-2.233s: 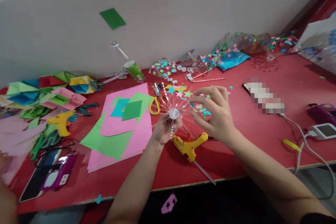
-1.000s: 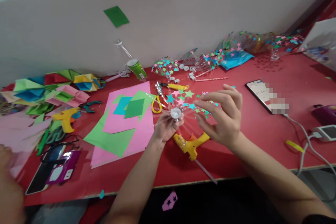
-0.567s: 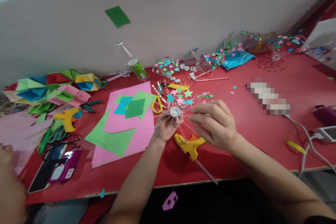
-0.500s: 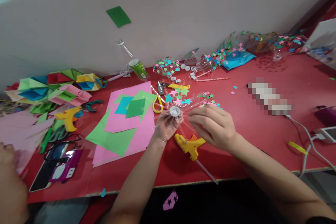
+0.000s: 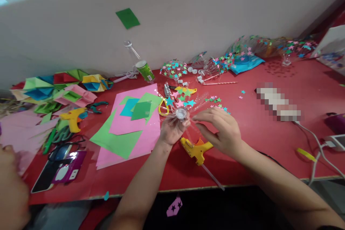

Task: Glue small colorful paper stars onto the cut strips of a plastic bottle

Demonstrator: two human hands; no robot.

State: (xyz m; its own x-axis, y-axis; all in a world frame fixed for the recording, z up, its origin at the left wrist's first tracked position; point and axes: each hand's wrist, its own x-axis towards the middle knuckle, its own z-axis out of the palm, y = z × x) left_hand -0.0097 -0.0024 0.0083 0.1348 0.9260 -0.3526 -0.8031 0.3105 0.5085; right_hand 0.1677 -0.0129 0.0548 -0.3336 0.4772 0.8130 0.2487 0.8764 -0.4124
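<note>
My left hand (image 5: 172, 129) is closed round the neck of a cut clear plastic bottle (image 5: 181, 113), its round mouth facing me. Clear strips fan outward from it, some bearing pink, blue and green stars (image 5: 180, 103). Just right of the mouth, my right hand (image 5: 219, 127) hovers by the strips with fingers curved and the thumb apart; I see nothing held in it. Below the hands lies a yellow glue gun (image 5: 198, 151) with a glue stick out of its back. Yellow-handled scissors (image 5: 163, 107) lie just beyond my left hand.
Pink and green paper sheets (image 5: 115, 145) lie on the left, near folded paper shapes (image 5: 71, 95) and another yellow glue gun (image 5: 72, 118). Star-covered plastic pieces (image 5: 174, 69) line the wall. A white cable (image 5: 314, 140) runs on the right. Another person's hand (image 5: 10, 183) shows at far left.
The view has shifted slightly, so the table items sit a little farther right. My right hand's thumb and fingers look a bit wider apart. The bottle stays in my left hand.
</note>
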